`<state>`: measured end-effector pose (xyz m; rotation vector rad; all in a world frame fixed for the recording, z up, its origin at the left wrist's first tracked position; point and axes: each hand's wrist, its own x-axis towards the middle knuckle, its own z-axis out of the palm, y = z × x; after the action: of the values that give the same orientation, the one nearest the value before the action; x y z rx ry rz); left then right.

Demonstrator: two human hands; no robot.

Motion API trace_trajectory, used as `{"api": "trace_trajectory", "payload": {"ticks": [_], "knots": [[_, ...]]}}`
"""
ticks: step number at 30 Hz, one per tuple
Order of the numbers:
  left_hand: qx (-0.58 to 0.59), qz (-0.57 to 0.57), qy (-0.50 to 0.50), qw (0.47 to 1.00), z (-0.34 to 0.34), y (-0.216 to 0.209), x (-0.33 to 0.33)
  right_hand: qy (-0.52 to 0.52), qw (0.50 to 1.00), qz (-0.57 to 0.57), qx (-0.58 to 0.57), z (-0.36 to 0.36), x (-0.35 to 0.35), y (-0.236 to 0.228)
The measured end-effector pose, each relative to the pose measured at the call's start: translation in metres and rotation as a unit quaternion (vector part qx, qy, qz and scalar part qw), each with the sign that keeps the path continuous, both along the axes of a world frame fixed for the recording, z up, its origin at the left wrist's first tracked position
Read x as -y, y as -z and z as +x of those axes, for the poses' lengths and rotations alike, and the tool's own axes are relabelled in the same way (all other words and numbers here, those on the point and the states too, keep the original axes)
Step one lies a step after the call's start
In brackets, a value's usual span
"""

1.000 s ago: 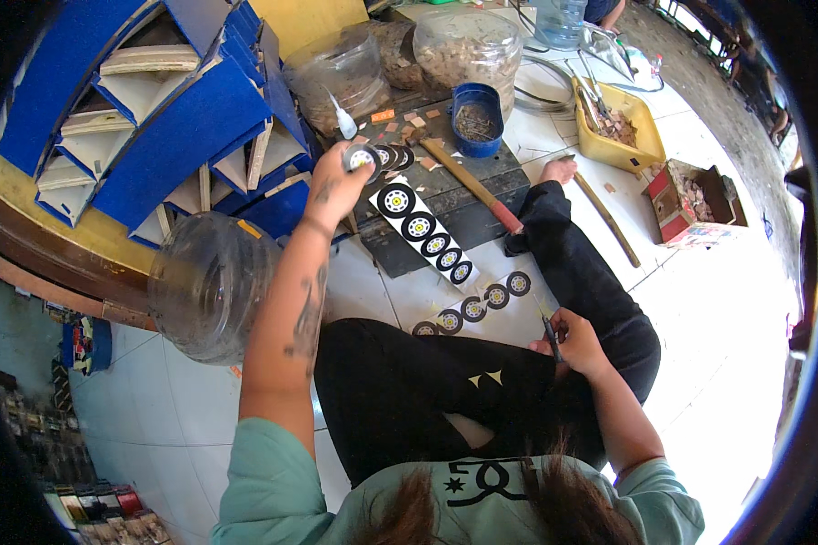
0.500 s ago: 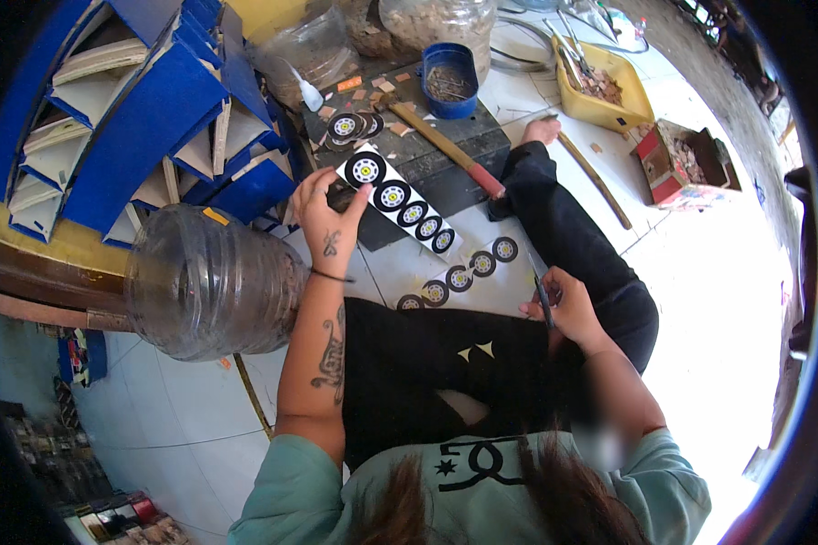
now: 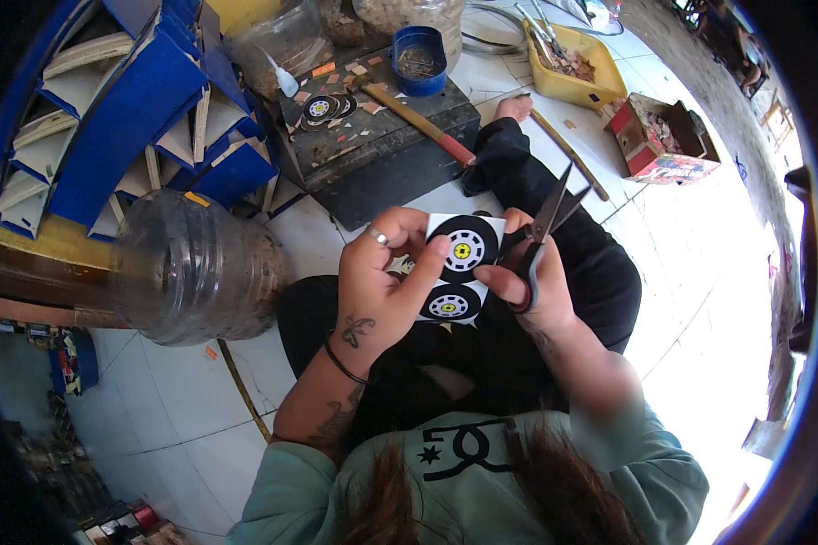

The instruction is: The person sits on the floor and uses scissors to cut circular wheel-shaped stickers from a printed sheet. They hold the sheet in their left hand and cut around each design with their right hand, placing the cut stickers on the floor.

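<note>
Close above my lap, my left hand (image 3: 382,268) pinches a white strip (image 3: 464,254) printed with black toy-vehicle wheels, thumb on its face. Two wheels face up; more of the strip may be hidden behind the fingers. My right hand (image 3: 550,295) has its fingers in the handle of a pair of scissors (image 3: 554,216), whose blades stand apart and point upward, away from the strip. Its thumb and a fingertip also grip the strip's right edge. Several cut-out wheel discs (image 3: 323,110) lie on a dark block (image 3: 400,173) further off.
On the block rest a hammer (image 3: 418,123), a blue tub (image 3: 420,62), a white glue bottle (image 3: 282,76) and scraps. Blue wooden pieces (image 3: 136,136) and a clear plastic jug (image 3: 200,268) stand left. A yellow basin (image 3: 580,69) and a red box (image 3: 663,141) stand far right.
My left hand has drawn the strip from beside the block in over my lap. My right hand has come up with the scissors and now also holds the strip's edge.
</note>
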<state>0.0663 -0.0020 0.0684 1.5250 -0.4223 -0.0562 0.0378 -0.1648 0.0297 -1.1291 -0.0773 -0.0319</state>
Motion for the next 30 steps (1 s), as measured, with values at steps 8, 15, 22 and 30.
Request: {"api": "trace_trajectory", "payload": {"ticks": [8,15,22,30], "knots": [[-0.132,-0.028,-0.009,0.991,-0.033,0.013,-0.006,-0.040,0.994,-0.097,-0.018,-0.017,-0.004,-0.015],[-0.087,-0.019,-0.011,0.996,-0.042,0.009,-0.006,-0.063,0.995,-0.050,-0.057,-0.033,-0.006,-0.020],[-0.002,-0.026,-0.109,0.994,-0.048,0.001,-0.016,-0.196,0.965,-0.172,-0.034,-0.032,0.006,-0.017],[0.015,-0.006,-0.090,0.996,-0.052,-0.003,-0.013,-0.202,0.960,-0.180,-0.066,-0.033,0.003,-0.025]]}}
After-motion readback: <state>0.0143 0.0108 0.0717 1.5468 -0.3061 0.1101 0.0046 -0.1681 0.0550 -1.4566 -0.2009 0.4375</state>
